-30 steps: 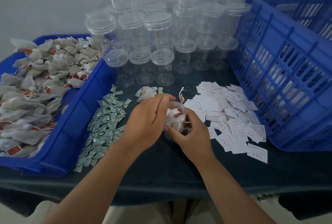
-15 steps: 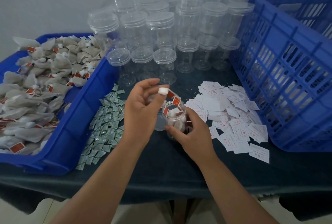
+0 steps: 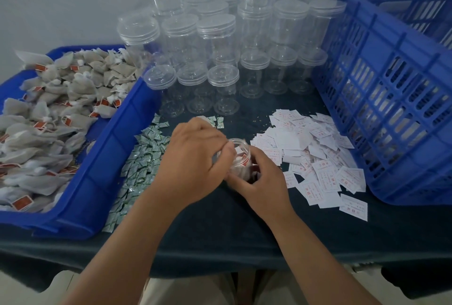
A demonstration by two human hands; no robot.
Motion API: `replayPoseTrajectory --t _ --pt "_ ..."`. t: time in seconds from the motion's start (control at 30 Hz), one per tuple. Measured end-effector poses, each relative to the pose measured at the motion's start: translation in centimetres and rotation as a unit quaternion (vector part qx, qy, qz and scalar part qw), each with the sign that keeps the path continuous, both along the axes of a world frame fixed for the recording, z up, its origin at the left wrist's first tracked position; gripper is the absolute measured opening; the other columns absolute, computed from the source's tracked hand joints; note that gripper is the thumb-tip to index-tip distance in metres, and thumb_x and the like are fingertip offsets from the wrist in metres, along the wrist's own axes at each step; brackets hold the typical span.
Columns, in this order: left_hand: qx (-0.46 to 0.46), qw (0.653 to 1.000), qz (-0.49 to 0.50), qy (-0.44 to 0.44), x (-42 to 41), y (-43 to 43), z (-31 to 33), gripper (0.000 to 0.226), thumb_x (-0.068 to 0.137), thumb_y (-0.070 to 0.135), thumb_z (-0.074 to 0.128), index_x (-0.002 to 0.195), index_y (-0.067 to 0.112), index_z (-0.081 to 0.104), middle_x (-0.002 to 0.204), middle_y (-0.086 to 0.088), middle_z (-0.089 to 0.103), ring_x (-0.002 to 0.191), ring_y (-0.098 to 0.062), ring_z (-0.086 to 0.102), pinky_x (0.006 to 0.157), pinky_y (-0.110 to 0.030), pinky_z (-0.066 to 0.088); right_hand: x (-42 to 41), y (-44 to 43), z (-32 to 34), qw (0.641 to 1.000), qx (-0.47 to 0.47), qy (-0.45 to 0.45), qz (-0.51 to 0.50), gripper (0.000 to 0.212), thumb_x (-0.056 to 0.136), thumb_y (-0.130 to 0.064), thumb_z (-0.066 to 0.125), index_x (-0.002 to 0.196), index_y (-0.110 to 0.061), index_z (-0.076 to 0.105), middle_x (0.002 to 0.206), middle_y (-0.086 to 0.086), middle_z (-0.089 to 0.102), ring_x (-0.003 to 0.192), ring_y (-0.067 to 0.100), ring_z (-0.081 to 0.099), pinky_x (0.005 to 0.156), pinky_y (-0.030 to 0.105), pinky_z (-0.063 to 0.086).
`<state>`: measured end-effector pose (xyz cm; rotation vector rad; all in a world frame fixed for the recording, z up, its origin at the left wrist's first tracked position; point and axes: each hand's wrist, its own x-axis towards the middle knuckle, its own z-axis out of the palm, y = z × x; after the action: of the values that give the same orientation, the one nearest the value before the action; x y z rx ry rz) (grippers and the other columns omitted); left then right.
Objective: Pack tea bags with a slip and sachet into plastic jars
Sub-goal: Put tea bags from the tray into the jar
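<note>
Clear plastic jar (image 3: 242, 158), lidless, stands mid-frame on the dark worktop (image 3: 220, 231), the right hand (image 3: 261, 182) curled round its wall. Moments ago the left hand (image 3: 193, 165) was raised with a tea bag; now its curled fingers crowd the jar's mouth, so that bag is probably going in, though whether they still pinch it I cannot tell.
</note>
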<state>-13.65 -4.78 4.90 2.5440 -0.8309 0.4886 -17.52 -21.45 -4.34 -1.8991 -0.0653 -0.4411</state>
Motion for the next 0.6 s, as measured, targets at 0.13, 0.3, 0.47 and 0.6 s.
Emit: replayPoseTrajectory --t 0.13,0.3,0.47,0.6 --pt "0.172 0.970 -0.019 0.172 -0.2 -0.9 -1.0 0.053 0.099 0.039 0.019 0.075 0.026 0.064 0.090 0.012 0.067 0.122 -0.003 0.046 0.125 -0.043 0.010 0.0 -0.1 -0.5 0.999 -0.030 0.009 0.007 0.048 0.080 -0.057 0.078 0.125 -0.047 0.065 0.110 -0.025 0.072 0.100 0.007 0.069 0.077 0.013 0.049" --pt "0.029 0.989 -0.025 0.142 0.7 -0.2 -1.8 0.055 0.104 0.051 0.027 0.065 0.034 0.062 0.083 0.014 0.069 0.106 0.001 0.057 0.115 -0.034 0.034 0.2 0.1 -0.5 0.999 -0.017 0.018 0.025 0.049 0.083 -0.065 0.080 0.125 -0.044 0.065 0.112 -0.022 0.073 0.099 0.010 0.071 0.077 0.019 0.054" --pt "-0.198 0.955 0.195 0.102 5.6 1.6 -4.7 0.044 0.101 0.053 0.055 0.073 0.021 0.066 0.066 0.006 0.063 0.061 -0.011 0.059 0.052 -0.023 0.039 0.2 -0.2 -0.7 0.999 -0.026 0.027 0.012 0.052 0.078 -0.065 0.083 0.123 -0.047 0.063 0.118 -0.027 0.072 0.109 0.004 0.069 0.085 0.024 0.056" --pt "-0.059 0.947 0.254 0.187 10.4 2.2 -8.4 0.059 0.095 0.049 0.068 0.144 0.018 0.058 0.138 -0.009 0.057 0.120 -0.025 0.062 0.094 -0.038 0.049 0.2 -0.2 -0.4 0.999 -0.015 0.033 0.010 0.046 0.077 -0.063 0.082 0.118 -0.050 0.064 0.116 -0.028 0.072 0.109 0.003 0.069 0.087 0.027 0.058"
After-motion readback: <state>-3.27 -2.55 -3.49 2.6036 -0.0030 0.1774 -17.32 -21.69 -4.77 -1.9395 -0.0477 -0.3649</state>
